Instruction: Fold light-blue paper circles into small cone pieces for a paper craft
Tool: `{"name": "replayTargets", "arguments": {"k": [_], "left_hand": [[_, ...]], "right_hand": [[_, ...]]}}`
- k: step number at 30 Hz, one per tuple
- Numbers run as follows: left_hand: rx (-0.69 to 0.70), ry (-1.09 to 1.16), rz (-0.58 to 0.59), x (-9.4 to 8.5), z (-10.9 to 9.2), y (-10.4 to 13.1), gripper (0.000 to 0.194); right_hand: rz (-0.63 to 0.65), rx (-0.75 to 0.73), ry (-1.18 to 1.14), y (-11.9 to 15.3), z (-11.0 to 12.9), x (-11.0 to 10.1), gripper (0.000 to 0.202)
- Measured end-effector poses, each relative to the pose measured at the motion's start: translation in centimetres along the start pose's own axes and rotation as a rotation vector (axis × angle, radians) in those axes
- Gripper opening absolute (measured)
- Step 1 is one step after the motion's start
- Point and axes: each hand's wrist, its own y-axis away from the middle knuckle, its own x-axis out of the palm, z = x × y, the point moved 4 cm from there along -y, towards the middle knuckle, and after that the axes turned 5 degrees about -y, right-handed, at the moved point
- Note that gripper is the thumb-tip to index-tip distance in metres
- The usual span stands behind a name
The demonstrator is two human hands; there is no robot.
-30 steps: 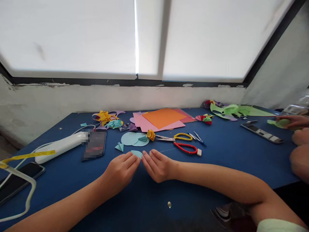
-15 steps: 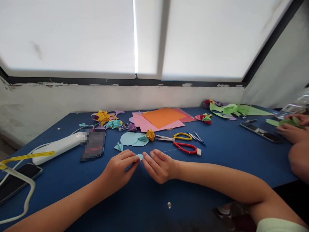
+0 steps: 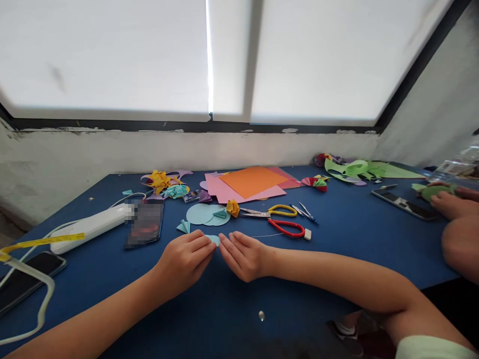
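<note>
Pinched in the fingers of my left hand (image 3: 189, 257) is a small light-blue paper piece (image 3: 214, 240) with a rounded edge. My right hand (image 3: 243, 257) is close against it, fingertips pressed together at the paper's right edge. A thin pale thread (image 3: 267, 235) trails from behind my right hand's fingers towards the scissors. Those fingertips hide whatever else they grip. Just beyond my hands lie light-blue paper circles (image 3: 200, 213), a folded blue paper cone (image 3: 183, 226) and a yellow folded paper piece (image 3: 232, 208).
Scissors (image 3: 286, 228) with red and yellow handles lie by a white eraser (image 3: 307, 234) and a compass (image 3: 305, 213). Orange paper (image 3: 252, 182) tops a stack behind. Phones, a white power strip (image 3: 93, 227) and cable occupy the left. At right, another person's hand (image 3: 454, 204) holds green paper.
My right hand has shifted slightly left and up, and more of the blue paper shows between my hands. The other person's hands at right have moved with the green paper.
</note>
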Motion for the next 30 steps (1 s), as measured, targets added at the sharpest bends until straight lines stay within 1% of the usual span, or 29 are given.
{"name": "replayTargets", "arguments": {"k": [3, 8, 14, 18, 22, 27, 30], "left_hand": [[0.044, -0.065, -0.005, -0.1, -0.3, 0.0, 0.01], [0.057, -0.133, -0.022, -0.2, -0.5, -0.1, 0.009], [0.09, -0.15, -0.023, -0.3, -0.9, -0.1, 0.011], [0.036, -0.122, -0.041, -0.3, -0.8, -0.1, 0.012], [-0.011, -0.097, -0.045, 0.0, -0.6, -0.1, 0.011], [0.049, -0.111, -0.064, -0.1, -1.1, -0.1, 0.011], [0.062, -0.119, -0.07, -0.3, -1.3, -0.2, 0.01]], "right_hand": [[0.022, -0.003, 0.01, 0.1, 0.1, 0.2, 0.022], [0.054, -0.007, 0.015, 0.2, 0.1, 0.4, 0.022], [0.03, 0.008, -0.032, 0.1, 0.0, 0.4, 0.021], [0.028, 0.046, -0.031, 0.0, 0.0, 0.3, 0.023], [0.035, 0.069, 0.0, -0.1, 0.0, 0.2, 0.021], [-0.013, 0.091, -0.006, 0.0, 0.0, 0.0, 0.022], [-0.033, 0.105, -0.023, 0.1, 0.0, -0.1, 0.023]]}}
